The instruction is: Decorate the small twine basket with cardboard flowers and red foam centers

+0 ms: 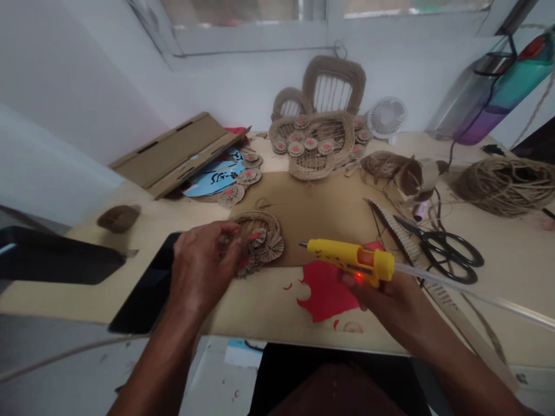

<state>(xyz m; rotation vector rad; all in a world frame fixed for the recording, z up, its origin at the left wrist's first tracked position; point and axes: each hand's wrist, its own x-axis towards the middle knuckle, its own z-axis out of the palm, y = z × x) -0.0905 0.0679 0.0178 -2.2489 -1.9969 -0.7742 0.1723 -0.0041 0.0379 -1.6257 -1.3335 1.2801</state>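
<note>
My left hand (202, 266) is closed on the left edge of a small jute-and-cardboard arch piece (259, 237) with folded cardboard flowers, lying on a brown card sheet (321, 211). My right hand (385, 294) grips a yellow hot glue gun (351, 260). Its nozzle points left toward the arch piece, a short gap away. A clear glue stick (472, 294) sticks out behind the gun to the right. Red paper (325, 289) lies under the gun.
A large jute arch decoration (318, 136) stands at the back. Black scissors (446, 248), a corrugated strip (396, 228), a jute twine bundle (505, 185), a small white fan (387, 118), cardboard boxes (177, 153) and a dark tablet (145, 292) surround the work spot.
</note>
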